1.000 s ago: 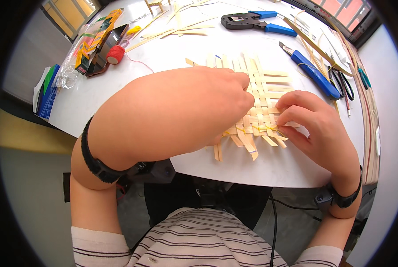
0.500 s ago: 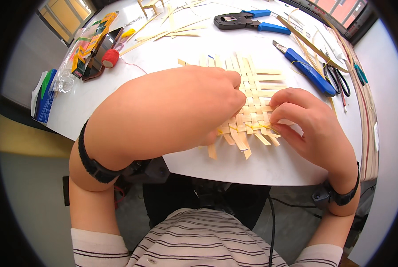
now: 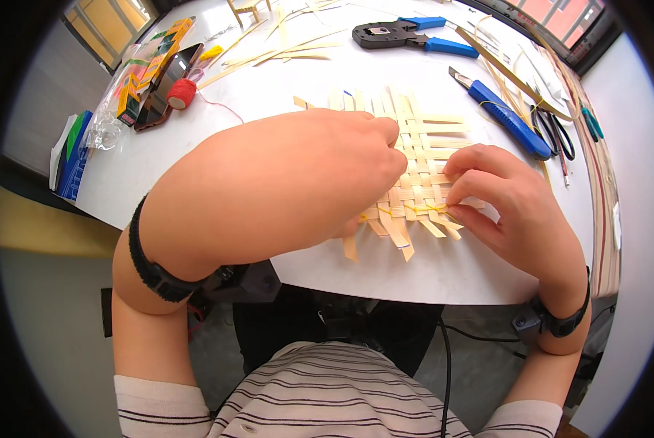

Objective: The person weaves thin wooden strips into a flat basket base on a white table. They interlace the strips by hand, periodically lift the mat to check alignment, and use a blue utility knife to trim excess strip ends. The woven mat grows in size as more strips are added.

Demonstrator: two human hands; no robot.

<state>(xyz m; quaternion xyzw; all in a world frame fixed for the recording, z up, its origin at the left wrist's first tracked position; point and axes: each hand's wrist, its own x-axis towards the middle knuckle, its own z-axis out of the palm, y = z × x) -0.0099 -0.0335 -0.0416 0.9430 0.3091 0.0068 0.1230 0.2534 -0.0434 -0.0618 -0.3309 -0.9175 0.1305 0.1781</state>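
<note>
A flat mat woven from pale bamboo strips lies on the white table in front of me. My left hand lies over the mat's left half, fingers curled and pressing on the weave near its middle. My right hand rests at the mat's lower right edge, thumb and fingers pinched on a thin yellow strand that runs across the near ends of the strips. Much of the mat's left part is hidden under my left hand.
A blue utility knife, black scissors and long bamboo strips lie at the right. Blue-handled pliers sit at the back. A red thread spool, a plastic bag and loose strips are back left.
The view has shifted slightly, so the mat and hands sit a little lower and closer. My right hand's fingers have closed tighter on the yellow strand at the mat's near edge.
</note>
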